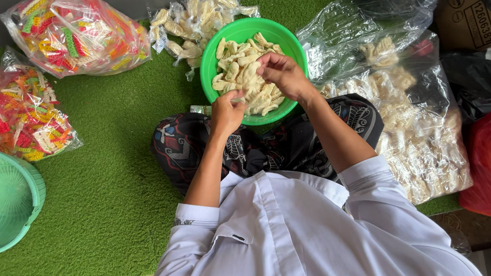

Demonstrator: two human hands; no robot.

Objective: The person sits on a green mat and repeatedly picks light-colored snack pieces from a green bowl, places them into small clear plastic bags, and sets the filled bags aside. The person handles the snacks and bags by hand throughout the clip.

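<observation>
Green fuzzy turf floor | pale, ridged, curled crackers (247,70) heaped in one round green plastic bowl (212,54) before crossed legs | right hand (284,74) pinches a cracker over bowl; left hand (226,114) closed at rim, contents hidden | two clear bags of coloured crackers (77,32) left, one mesh basket (8,201) cut off.

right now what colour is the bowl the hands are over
Bright green bowl, seen in the head view.
</observation>
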